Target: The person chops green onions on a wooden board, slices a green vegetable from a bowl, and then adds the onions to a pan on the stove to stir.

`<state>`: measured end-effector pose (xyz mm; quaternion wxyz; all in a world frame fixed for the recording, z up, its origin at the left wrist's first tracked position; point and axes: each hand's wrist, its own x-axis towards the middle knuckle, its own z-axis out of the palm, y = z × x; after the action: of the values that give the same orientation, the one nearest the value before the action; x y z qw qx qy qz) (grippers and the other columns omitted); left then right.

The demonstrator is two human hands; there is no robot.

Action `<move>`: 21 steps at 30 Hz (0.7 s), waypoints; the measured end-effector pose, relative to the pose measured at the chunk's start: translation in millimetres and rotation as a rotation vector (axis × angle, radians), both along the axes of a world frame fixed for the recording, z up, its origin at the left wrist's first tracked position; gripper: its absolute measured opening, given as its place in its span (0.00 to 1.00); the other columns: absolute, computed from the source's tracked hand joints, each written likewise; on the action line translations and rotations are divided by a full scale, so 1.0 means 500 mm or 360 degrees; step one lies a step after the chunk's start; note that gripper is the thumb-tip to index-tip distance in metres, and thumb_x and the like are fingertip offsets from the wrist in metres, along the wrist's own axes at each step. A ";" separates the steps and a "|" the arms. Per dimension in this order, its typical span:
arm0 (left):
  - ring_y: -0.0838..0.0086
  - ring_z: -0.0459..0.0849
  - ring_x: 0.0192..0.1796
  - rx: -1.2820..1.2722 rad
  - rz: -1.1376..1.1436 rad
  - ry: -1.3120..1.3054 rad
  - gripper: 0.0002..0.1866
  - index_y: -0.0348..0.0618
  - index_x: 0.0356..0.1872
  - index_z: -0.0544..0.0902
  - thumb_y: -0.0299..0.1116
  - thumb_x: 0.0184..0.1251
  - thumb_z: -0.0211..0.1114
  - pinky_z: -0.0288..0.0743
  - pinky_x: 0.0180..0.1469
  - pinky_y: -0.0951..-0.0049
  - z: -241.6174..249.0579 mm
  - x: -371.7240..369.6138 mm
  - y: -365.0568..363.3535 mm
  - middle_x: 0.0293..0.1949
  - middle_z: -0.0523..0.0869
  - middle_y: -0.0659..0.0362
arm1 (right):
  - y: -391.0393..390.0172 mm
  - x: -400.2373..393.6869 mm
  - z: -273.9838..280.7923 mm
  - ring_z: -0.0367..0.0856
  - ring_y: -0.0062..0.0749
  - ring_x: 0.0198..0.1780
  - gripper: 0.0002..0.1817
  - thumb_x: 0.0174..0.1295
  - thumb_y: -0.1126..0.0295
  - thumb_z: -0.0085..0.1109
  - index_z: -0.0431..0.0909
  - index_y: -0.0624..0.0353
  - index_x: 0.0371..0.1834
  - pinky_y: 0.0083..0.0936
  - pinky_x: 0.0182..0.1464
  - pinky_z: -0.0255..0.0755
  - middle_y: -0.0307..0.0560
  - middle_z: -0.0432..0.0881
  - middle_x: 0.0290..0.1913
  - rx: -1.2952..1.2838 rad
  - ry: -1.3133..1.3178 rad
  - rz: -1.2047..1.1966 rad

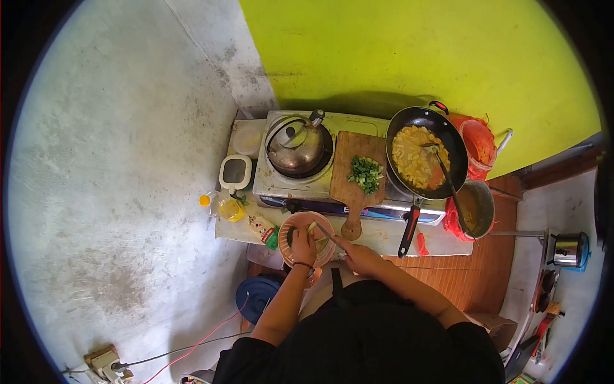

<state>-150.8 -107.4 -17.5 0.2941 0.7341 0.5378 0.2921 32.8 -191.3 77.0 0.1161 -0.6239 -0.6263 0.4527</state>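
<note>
Over a pink plastic basket (303, 217) at the counter's front edge, my left hand (303, 248) is closed on a pale green vegetable piece (312, 226); its exact kind is too small to tell. My right hand (359, 258) grips a knife (328, 233), whose blade points up and left to the vegetable. A dark green piece (291, 235) shows beside my left fingers, inside the basket. Just beyond the basket, a wooden cutting board (348, 150) bearing chopped greens (366, 175) lies across the stove.
A kettle (295, 150) sits on the left burner. On the right, a wok (400, 118) holds yellow food and a spatula (449, 176), its handle jutting forward. A pot (483, 201) stands right of it. An oil bottle (231, 210) and a green-capped packet (261, 227) are at left.
</note>
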 end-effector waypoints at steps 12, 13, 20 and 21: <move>0.63 0.82 0.33 -0.0193 0.0125 -0.0390 0.09 0.40 0.40 0.83 0.33 0.63 0.62 0.75 0.37 0.69 0.022 0.043 0.023 0.34 0.83 0.51 | -0.007 0.015 0.018 0.80 0.59 0.39 0.37 0.61 0.71 0.50 0.46 0.43 0.72 0.50 0.43 0.72 0.64 0.80 0.34 -0.0021 -0.0002 -0.0100; 0.65 0.83 0.34 -0.0213 0.0145 -0.0427 0.09 0.40 0.39 0.83 0.32 0.63 0.62 0.75 0.37 0.71 0.033 0.050 0.025 0.35 0.84 0.52 | -0.007 0.018 0.012 0.80 0.59 0.39 0.37 0.61 0.71 0.50 0.46 0.43 0.73 0.49 0.43 0.72 0.64 0.80 0.35 -0.0054 -0.0017 -0.0110; 0.70 0.84 0.34 -0.0230 -0.0003 -0.0389 0.10 0.38 0.41 0.82 0.31 0.62 0.63 0.76 0.37 0.73 0.106 0.123 0.084 0.34 0.86 0.53 | -0.010 0.049 0.046 0.79 0.57 0.36 0.39 0.61 0.71 0.51 0.44 0.42 0.74 0.45 0.40 0.72 0.61 0.79 0.31 0.0168 0.0090 -0.0347; 0.70 0.84 0.35 -0.0207 -0.0037 -0.0433 0.10 0.38 0.42 0.82 0.31 0.62 0.64 0.76 0.37 0.73 0.108 0.132 0.097 0.34 0.86 0.52 | -0.009 0.056 0.060 0.79 0.57 0.36 0.39 0.61 0.71 0.51 0.44 0.42 0.74 0.45 0.39 0.71 0.61 0.79 0.30 0.0179 0.0098 -0.0377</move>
<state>-85.0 -59.1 36.7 0.4145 0.6733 0.5023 0.3501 61.0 -196.0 107.0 0.2226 -0.6718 -0.5689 0.4190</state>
